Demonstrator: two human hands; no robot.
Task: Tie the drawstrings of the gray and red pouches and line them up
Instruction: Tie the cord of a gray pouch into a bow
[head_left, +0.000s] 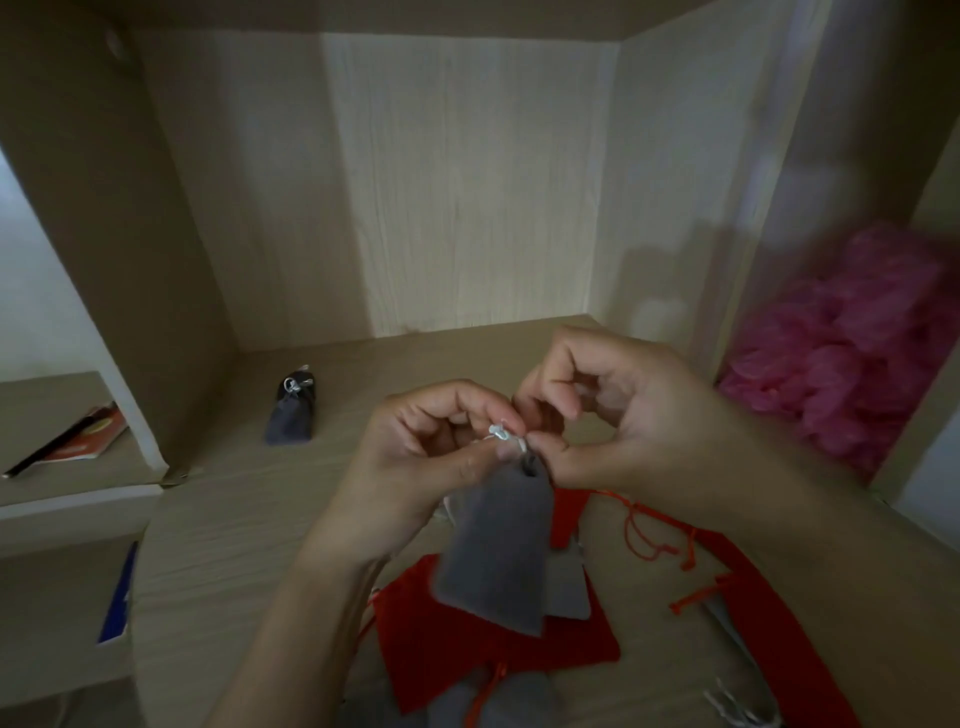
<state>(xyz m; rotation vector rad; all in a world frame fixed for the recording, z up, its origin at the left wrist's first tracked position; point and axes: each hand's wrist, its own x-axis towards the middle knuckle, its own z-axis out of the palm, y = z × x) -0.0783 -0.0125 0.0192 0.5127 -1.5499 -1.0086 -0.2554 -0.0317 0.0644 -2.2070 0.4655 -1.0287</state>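
A gray pouch (496, 551) hangs in front of me above the shelf, its mouth gathered at the top. My left hand (431, 452) and my right hand (613, 415) both pinch its white drawstring (506, 435) at the mouth, fingertips almost touching. Below the held pouch lies a heap of red pouches (467, 644) and gray pouches (569, 587) with loose red cords (654, 535). Another gray pouch (292, 413), tied with a white bow, lies alone at the back left of the shelf floor.
I work inside a wooden shelf compartment (467, 182) with side walls left and right. A pink fluffy bundle (852, 343) fills the compartment on the right. A red booklet and a dark stick (72, 436) lie on the lower left shelf.
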